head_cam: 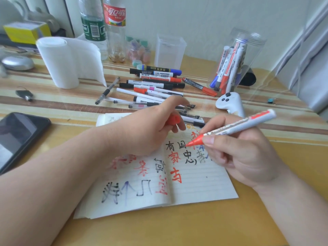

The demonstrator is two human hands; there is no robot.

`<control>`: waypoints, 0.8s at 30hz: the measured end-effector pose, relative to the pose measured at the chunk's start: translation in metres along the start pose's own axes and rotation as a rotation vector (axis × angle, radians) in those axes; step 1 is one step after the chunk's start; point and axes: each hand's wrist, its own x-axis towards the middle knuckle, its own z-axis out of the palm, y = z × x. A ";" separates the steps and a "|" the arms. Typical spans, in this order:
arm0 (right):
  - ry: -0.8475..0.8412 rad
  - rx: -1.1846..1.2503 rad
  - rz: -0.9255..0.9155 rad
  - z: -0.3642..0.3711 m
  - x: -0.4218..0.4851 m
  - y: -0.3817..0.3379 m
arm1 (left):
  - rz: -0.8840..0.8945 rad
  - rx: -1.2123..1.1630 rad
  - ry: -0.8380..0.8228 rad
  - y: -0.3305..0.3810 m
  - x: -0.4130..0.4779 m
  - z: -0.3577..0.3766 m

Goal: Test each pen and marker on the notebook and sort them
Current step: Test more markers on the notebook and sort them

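Note:
An open lined notebook lies in front of me, covered with red, black and blue test characters. My right hand grips a white marker with a red tip, its tip pointing left just above the right page. My left hand rests on the notebook's upper part and holds the marker's red cap in its curled fingers. Behind the notebook lies a loose pile of pens and markers. A clear round jar at the back right holds several markers.
A black phone lies at the left. A white foam roll, two bottles, an empty clear square cup and small jars stand at the back. A white controller sits right of the pile, near the marker jar.

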 end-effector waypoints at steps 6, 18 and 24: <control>-0.009 0.001 -0.196 -0.002 0.037 -0.050 | -0.044 -0.097 0.063 -0.003 0.001 -0.004; 0.116 -0.017 -0.194 0.001 0.069 -0.015 | -0.043 -0.071 0.082 0.000 0.002 -0.012; 0.057 -0.135 -0.189 -0.004 0.067 -0.010 | -0.005 -0.075 0.076 0.001 0.003 -0.009</control>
